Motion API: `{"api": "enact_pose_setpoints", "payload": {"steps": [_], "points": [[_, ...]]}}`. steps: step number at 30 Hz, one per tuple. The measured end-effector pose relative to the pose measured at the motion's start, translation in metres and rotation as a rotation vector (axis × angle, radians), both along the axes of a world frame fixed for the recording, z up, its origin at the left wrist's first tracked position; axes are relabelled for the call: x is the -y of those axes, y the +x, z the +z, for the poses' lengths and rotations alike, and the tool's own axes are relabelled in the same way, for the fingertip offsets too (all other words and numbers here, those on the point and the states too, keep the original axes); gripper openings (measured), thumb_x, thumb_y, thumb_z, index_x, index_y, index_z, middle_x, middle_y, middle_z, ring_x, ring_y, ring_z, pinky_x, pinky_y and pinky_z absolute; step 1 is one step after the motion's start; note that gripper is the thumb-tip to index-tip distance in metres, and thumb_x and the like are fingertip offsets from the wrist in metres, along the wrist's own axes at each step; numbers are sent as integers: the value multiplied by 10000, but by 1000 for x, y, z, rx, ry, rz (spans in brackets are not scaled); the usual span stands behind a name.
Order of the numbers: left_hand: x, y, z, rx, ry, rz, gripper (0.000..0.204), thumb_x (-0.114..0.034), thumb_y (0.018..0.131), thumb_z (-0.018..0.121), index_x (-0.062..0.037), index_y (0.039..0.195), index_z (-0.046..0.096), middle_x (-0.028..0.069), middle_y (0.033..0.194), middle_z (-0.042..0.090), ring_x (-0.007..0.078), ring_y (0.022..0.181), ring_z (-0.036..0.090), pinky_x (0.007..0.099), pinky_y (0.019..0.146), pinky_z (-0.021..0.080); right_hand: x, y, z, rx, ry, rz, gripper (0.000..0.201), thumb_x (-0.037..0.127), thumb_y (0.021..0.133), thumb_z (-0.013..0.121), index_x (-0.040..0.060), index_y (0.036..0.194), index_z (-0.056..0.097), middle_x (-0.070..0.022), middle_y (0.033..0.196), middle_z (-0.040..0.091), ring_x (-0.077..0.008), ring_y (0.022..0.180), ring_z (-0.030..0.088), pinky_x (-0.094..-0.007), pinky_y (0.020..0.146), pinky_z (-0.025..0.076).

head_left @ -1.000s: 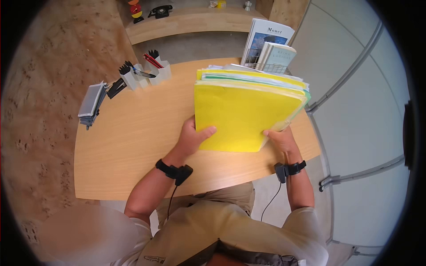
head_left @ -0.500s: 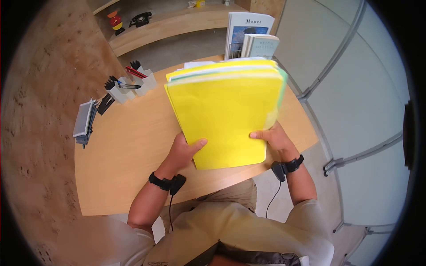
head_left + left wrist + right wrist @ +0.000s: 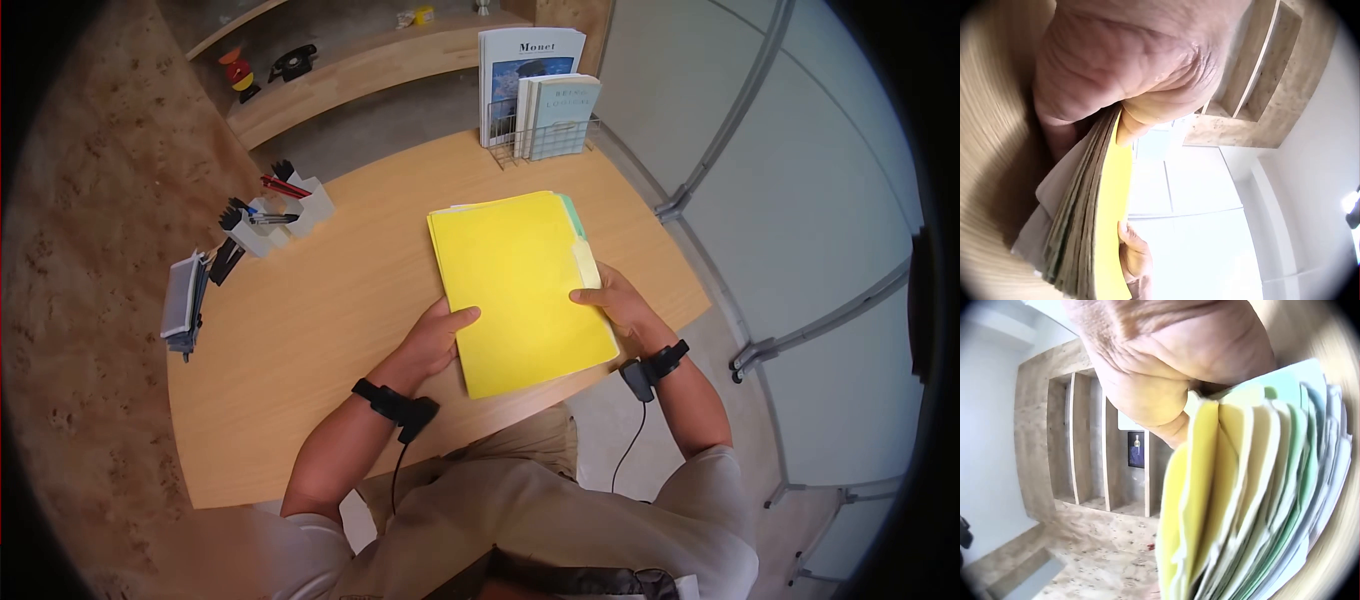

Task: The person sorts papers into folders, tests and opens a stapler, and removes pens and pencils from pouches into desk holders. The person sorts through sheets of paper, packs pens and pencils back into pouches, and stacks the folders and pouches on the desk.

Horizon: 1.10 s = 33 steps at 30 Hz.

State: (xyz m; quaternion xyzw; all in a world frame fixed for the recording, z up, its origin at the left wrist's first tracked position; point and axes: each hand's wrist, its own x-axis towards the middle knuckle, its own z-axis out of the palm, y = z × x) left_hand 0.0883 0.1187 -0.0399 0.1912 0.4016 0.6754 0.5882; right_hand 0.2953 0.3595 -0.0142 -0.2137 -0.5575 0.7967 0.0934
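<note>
A stack of folders with a yellow one on top (image 3: 525, 290) lies low over the desk, close to its front edge. My left hand (image 3: 436, 333) grips its left side, thumb on the yellow cover and fingers beneath. On the opposite side my right hand (image 3: 617, 300) holds it the same way. In the left wrist view many layered sheets (image 3: 1079, 212) show under the yellow cover. The right wrist view shows yellow, cream and green folders (image 3: 1254, 487) fanned slightly apart along the edge, with my right hand (image 3: 1179, 369) pinching them.
A wire rack (image 3: 560, 138) with a Monet book (image 3: 535, 50) and other books stands at the back right of the desk (image 3: 330, 320). White pen holders (image 3: 255, 236) and a grey upright organizer (image 3: 184, 298) line the left edge. Beyond is a shelf with a black telephone (image 3: 292, 62).
The stack has come down and tilted flatter, so its top edge no longer faces me and the wire rack shows fully. Both hands have kept their hold on its sides.
</note>
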Motion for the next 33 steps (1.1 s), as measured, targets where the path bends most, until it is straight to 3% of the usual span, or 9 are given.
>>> {"api": "enact_pose_setpoints", "payload": {"steps": [9, 14, 16, 18, 23, 27, 29, 32, 33], "points": [[-111, 47, 8, -42, -109, -45, 491, -57, 1059, 469, -49, 1537, 358, 174, 1467, 528, 302, 1284, 591, 483, 1049, 514, -123, 27, 22, 276, 480, -147, 511, -15, 881, 684, -83, 1363, 530, -194, 1207, 692, -279, 1014, 708, -371, 937, 566], [-162, 47, -1, -130, -16, -48, 463, -56, 1010, 496, -25, 1465, 412, 159, 1378, 567, 283, 1222, 605, 468, 1002, 535, -155, 31, 42, 211, 469, -179, 515, -18, 852, 689, -88, 1343, 554, -199, 1218, 683, -286, 1026, 697, -372, 952, 554], [-164, 44, -8, -157, -48, -30, 464, -62, 995, 507, -10, 1447, 419, 153, 1349, 574, 270, 1188, 613, 448, 985, 540, -161, 29, 39, 379, 522, -211, 542, -9, 851, 685, -86, 1371, 550, -200, 1227, 680, -282, 1038, 692, -365, 962, 544], [-166, 40, -14, -247, -84, -31, 453, -79, 966, 544, 35, 1393, 446, 136, 1264, 605, 217, 1110, 629, 392, 949, 544, -172, 32, 27, 407, 563, -174, 550, -2, 856, 682, -83, 1383, 548, -196, 1228, 680, -278, 1036, 692, -363, 962, 541], [-157, 38, -20, -361, -103, 6, 450, -112, 962, 586, 51, 1365, 471, 118, 1170, 654, 192, 1090, 642, 356, 952, 540, -175, 30, 16, 419, 584, -122, 504, 16, 871, 642, -93, 1356, 563, -171, 1170, 698, -258, 1033, 688, -367, 952, 530], [-143, 33, -15, -375, -42, 39, 505, -160, 976, 606, 75, 1396, 451, 150, 1213, 650, 198, 1106, 637, 349, 959, 529, -185, 27, 7, 507, 860, -132, 482, 17, 822, 699, -101, 1282, 616, -165, 1115, 704, -245, 955, 676, -359, 876, 535], [-119, 23, -9, -572, -87, -30, 525, -174, 979, 625, 89, 1399, 454, 161, 1229, 646, 192, 1110, 632, 336, 953, 525, -186, 26, 1, 455, 823, -124, 519, 23, 811, 718, -101, 1301, 598, -175, 1137, 704, -258, 968, 682, -370, 902, 534], [-85, 1, -9, -605, -71, -21, 490, -202, 972, 669, 87, 1340, 524, 144, 1209, 651, 177, 1107, 622, 314, 937, 517, -196, 28, -14, 470, 941, -173, 586, 27, 800, 735, -88, 1348, 563, -227, 1169, 705, -332, 1015, 693, -399, 948, 529], [-76, -9, -10, -626, -86, -50, 477, -216, 970, 683, 80, 1319, 549, 137, 1203, 653, 172, 1106, 619, 313, 936, 516, -200, 27, -19, 502, 1118, -174, 621, 29, 797, 740, -67, 1379, 543, -256, 1214, 684, -370, 1079, 675, -416, 981, 516]]}}
